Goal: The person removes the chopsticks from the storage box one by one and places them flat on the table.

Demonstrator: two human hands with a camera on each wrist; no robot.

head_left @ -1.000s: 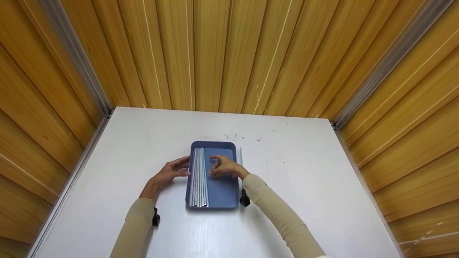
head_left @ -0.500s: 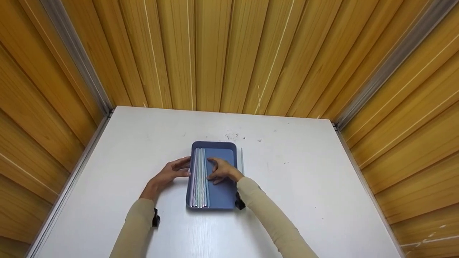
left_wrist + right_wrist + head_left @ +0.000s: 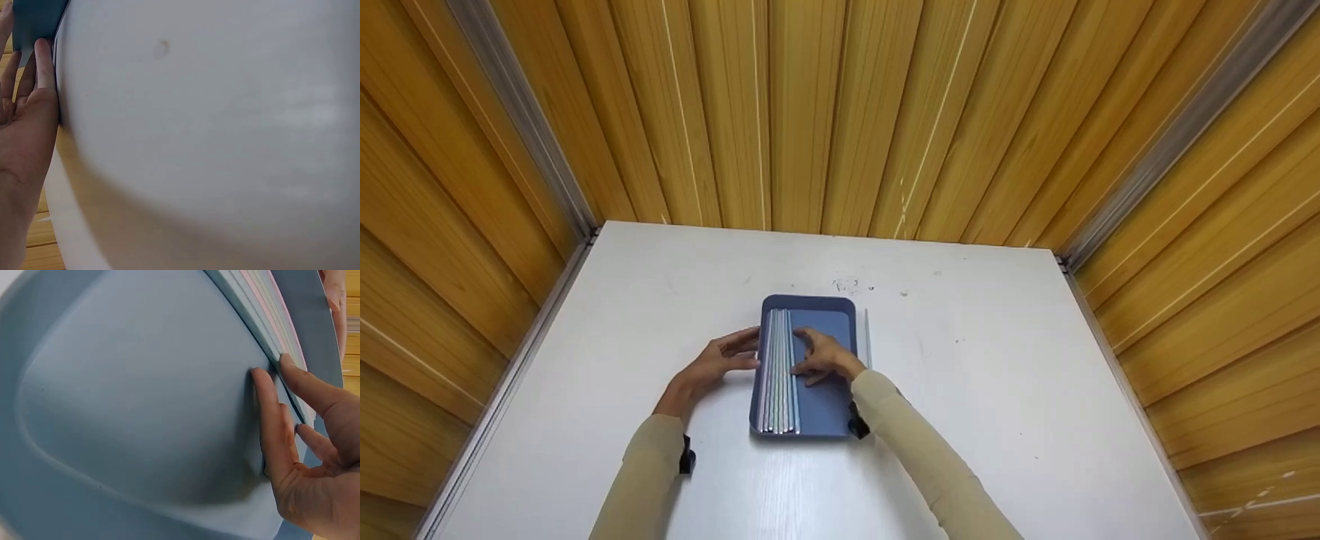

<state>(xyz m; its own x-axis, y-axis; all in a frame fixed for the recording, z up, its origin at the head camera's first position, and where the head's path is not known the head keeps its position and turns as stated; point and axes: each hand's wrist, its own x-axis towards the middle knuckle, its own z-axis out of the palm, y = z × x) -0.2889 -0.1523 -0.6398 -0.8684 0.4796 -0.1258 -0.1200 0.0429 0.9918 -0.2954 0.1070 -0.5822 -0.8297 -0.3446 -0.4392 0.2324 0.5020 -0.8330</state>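
Note:
A blue rectangular tray [image 3: 832, 409] holds a row of several long, thin pastel chopsticks [image 3: 777, 375], lying side by side along its left wall. My left hand [image 3: 712, 365] is at the tray's left side from outside, its fingers extended along the wall in the left wrist view. Inside the tray, my right hand [image 3: 826, 356] is at the row's right edge. The right wrist view shows its thumb [image 3: 306, 382] touching the outermost chopstick, while the index finger [image 3: 269, 410] reaches down to the tray floor [image 3: 140, 382].
One more pale chopstick [image 3: 867, 334] lies on the white table [image 3: 997, 360], just right of the tray. Wood-patterned walls [image 3: 810, 112] rise behind and at both sides. Small dark marks [image 3: 846, 285] dot the tabletop beyond the tray.
My right hand has moved slightly left and down to the edge of the chopstick row, then stays nearly still. My left hand keeps its place at the tray's side.

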